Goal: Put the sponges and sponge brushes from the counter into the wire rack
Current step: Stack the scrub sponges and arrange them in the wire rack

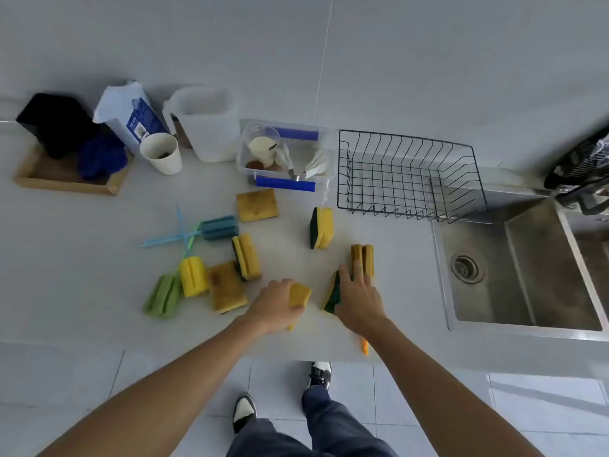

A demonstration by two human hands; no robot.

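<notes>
Left grip (pixel 280 303) closes around 1 yellow sponge (pixel 300 293); right grip (pixel 357 300) presses flat on a green-backed sponge (pixel 332 296), both well short of the empty wire rack (pixel 408 176). Probably light, soft; pinch the edges.

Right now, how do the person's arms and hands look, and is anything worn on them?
Both forearms are bare; no sleeve shows in the frame. The left hand and the right hand wear no gloves, and no ring, watch or bracelet is visible. Nothing is marked on them.
</notes>
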